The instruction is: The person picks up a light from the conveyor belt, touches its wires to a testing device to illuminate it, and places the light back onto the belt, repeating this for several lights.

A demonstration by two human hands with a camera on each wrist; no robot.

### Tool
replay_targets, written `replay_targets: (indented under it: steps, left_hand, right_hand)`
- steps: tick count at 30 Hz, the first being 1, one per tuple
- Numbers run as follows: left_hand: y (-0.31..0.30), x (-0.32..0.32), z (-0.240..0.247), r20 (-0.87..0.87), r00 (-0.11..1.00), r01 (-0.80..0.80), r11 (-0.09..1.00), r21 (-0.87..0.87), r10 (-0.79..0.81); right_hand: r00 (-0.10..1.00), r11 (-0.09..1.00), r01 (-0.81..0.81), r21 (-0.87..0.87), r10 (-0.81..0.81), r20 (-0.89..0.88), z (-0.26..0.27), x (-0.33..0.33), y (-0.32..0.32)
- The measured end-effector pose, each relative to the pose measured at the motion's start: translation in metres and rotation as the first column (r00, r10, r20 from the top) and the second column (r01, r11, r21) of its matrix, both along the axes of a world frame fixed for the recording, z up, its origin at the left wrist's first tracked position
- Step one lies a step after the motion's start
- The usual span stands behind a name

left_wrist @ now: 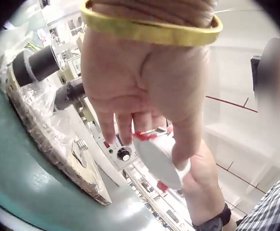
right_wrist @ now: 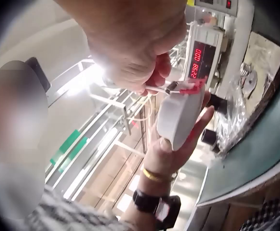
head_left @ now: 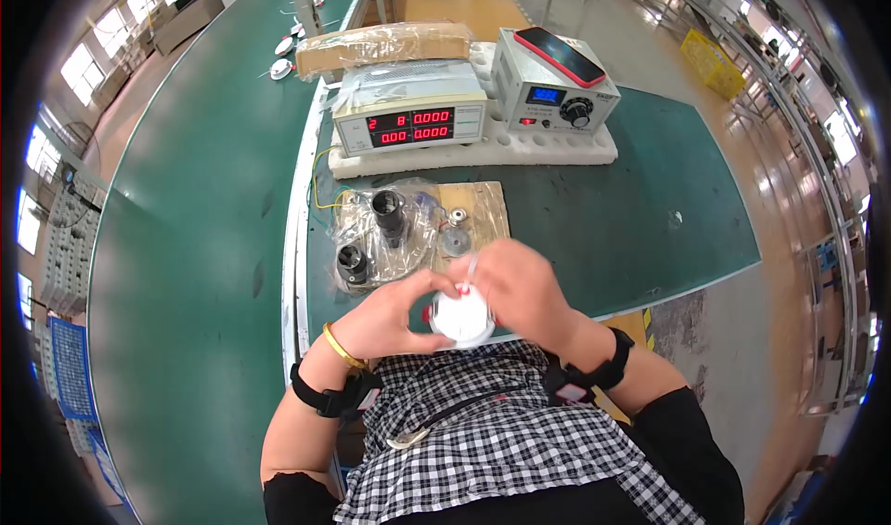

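A round white part with red bits at its edge is held in front of the checked apron. The left hand grips its side between thumb and fingers; in the left wrist view the thumb lies on the white part. At the far edge, the right hand pinches a thin pale strip or wire, seen in the right wrist view beside the red piece on the white part. The right fingertips are curled together there. What the strip joins to cannot be made out.
Beyond the hands lies a board with black cylindrical sockets and metal pieces under plastic film. Behind it, a meter with red digits and a dial box stand on white foam. A phone lies on the box.
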State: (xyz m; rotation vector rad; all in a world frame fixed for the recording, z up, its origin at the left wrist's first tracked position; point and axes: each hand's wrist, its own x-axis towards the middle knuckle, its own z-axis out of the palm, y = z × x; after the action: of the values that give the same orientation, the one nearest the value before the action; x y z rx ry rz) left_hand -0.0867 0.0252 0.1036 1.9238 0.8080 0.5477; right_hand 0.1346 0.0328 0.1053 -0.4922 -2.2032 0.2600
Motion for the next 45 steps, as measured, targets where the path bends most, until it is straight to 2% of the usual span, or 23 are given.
replay_targets:
  steps: [1, 2, 5, 7, 9, 11, 12, 13, 14, 18, 22, 24, 28, 30, 31, 33, 35, 37, 38, 40, 41, 43, 45]
  left_hand:
    - [-0.001, 0.003, -0.006, 0.064, 0.997, -0.049, 0.998, 0.046, 0.046]
    - [-0.005, 0.004, -0.008, 0.081, 0.992, -0.092, 0.995, -0.024, 0.093]
    - [-0.019, 0.013, -0.028, 0.197, 0.949, -0.241, 0.969, -0.046, 0.245]
    - [-0.027, 0.019, -0.042, 0.175, 0.939, -0.289, 0.955, -0.065, 0.296]
    - [-0.035, 0.030, -0.054, 0.122, 0.879, -0.470, 0.880, 0.062, 0.461]
    - [-0.041, 0.038, -0.063, 0.158, 0.830, -0.541, 0.841, -0.005, 0.535]
    - [-0.043, 0.039, -0.066, 0.263, 0.765, -0.554, 0.809, -0.194, 0.587]
    - [-0.044, 0.040, -0.069, 0.349, 0.680, -0.528, 0.762, -0.376, 0.644]
    - [-0.046, 0.040, -0.072, 0.497, 0.567, -0.339, 0.736, -0.586, 0.657]
    - [-0.052, 0.029, -0.076, 0.390, 0.652, -0.195, 0.641, -0.743, 0.650]
    - [-0.055, 0.028, -0.075, 0.362, 0.649, -0.370, 0.693, -0.618, 0.669]
    - [-0.060, 0.029, -0.072, 0.267, 0.689, -0.492, 0.705, -0.512, 0.674]
    - [-0.057, 0.019, -0.078, 0.315, 0.725, -0.358, 0.726, -0.587, 0.612]
    - [-0.056, 0.011, -0.073, 0.170, 0.797, -0.404, 0.721, -0.563, 0.579]
    - [-0.054, 0.004, -0.063, -0.080, 0.840, -0.523, 0.761, -0.385, 0.537]
    - [-0.050, -0.002, -0.052, -0.225, 0.757, -0.599, 0.789, 0.133, 0.613]
    - [-0.041, 0.004, -0.034, -0.124, 0.739, -0.647, 0.749, 0.140, 0.662]
    - [-0.029, 0.016, -0.020, 0.248, 0.763, -0.646, 0.715, 0.269, 0.597]
    - [-0.025, 0.022, -0.019, 0.247, 0.760, -0.649, 0.711, 0.270, 0.601]
    - [-0.018, 0.031, -0.019, 0.293, 0.763, -0.596, 0.802, -0.025, 0.576]
    - [-0.016, 0.032, -0.020, 0.297, 0.765, -0.592, 0.805, -0.023, 0.571]
    - [-0.013, 0.035, -0.023, 0.325, 0.739, -0.497, 0.803, -0.329, 0.591]
    - [-0.014, 0.038, -0.025, 0.338, 0.717, -0.455, 0.776, -0.437, 0.610]
  right_hand:
    - [0.981, 0.909, 0.049, -0.413, -0.121, -0.149, -0.004, 0.003, 0.001]
    - [0.929, 0.661, 0.014, -0.750, -0.286, -0.235, -0.005, 0.004, 0.003]
    - [0.865, 0.542, -0.122, -0.831, -0.352, -0.357, -0.013, 0.004, -0.003]
    - [0.859, 0.517, -0.140, -0.844, -0.361, -0.364, -0.016, 0.001, -0.008]
    - [0.824, 0.480, -0.166, -0.861, -0.412, -0.388, -0.021, -0.001, -0.012]
    - [0.827, 0.488, -0.169, -0.856, -0.403, -0.393, -0.026, -0.004, -0.016]
    - [0.820, 0.506, -0.172, -0.845, -0.402, -0.407, -0.029, -0.006, -0.017]
    - [0.825, 0.501, -0.174, -0.848, -0.396, -0.403, -0.031, -0.007, -0.019]
    - [0.827, 0.516, -0.155, -0.842, -0.399, -0.396, -0.034, -0.008, -0.020]
    - [0.838, 0.531, -0.151, -0.834, -0.378, -0.393, -0.038, -0.010, -0.027]
    - [0.862, 0.557, -0.125, -0.821, -0.349, -0.368, -0.040, -0.012, -0.033]
    - [0.936, 0.650, 0.067, -0.757, -0.305, -0.178, -0.041, -0.008, -0.033]
    - [0.914, 0.678, 0.095, -0.728, -0.350, -0.206, -0.032, -0.014, -0.030]
    - [0.940, 0.505, -0.018, -0.863, -0.286, -0.187, -0.035, -0.014, -0.028]
    - [0.939, 0.511, -0.016, -0.859, -0.287, -0.188, -0.037, -0.014, -0.028]
    - [0.936, 0.435, -0.081, -0.897, -0.276, -0.219, -0.044, -0.016, -0.029]
    - [0.947, 0.415, -0.061, -0.908, -0.263, -0.184, -0.041, -0.019, -0.031]
    - [0.951, 0.405, -0.082, -0.911, -0.240, -0.193, -0.044, -0.022, -0.034]
    - [0.952, 0.405, -0.086, -0.910, -0.235, -0.194, -0.044, -0.023, -0.035]
    - [0.976, 0.450, -0.010, -0.893, -0.190, -0.107, -0.042, -0.021, -0.036]
    - [0.975, 0.454, -0.007, -0.891, -0.194, -0.106, -0.042, -0.020, -0.036]
    - [0.973, 0.479, 0.009, -0.878, -0.206, -0.102, -0.043, -0.018, -0.038]
    - [0.966, 0.500, 0.021, -0.866, -0.234, -0.112, -0.044, -0.017, -0.040]
